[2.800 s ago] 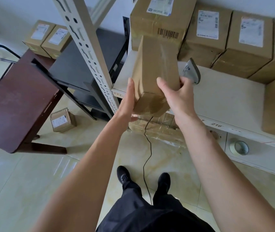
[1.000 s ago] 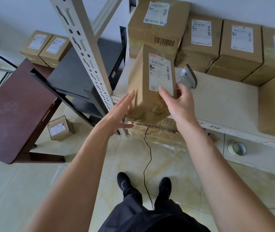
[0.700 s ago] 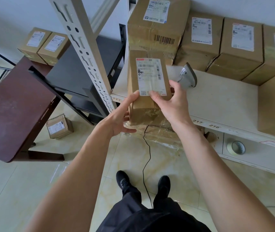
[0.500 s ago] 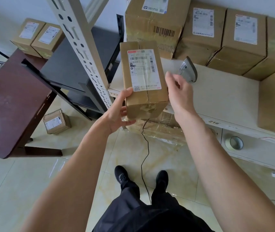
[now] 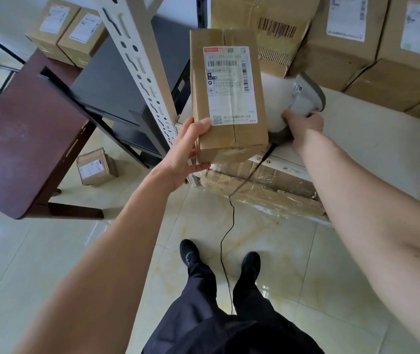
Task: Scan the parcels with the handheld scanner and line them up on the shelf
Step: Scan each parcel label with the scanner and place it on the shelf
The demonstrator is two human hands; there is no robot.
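Parcel (image 5: 229, 98) held lengthwise, label up, long axis shelfward.

Scanner (image 5: 303, 98) base behind parcel (image 5: 229, 98)

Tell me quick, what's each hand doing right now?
Left hand: closed on the parcel, holding it label-up.
Right hand: wrapped around the handle of the scanner on the shelf.
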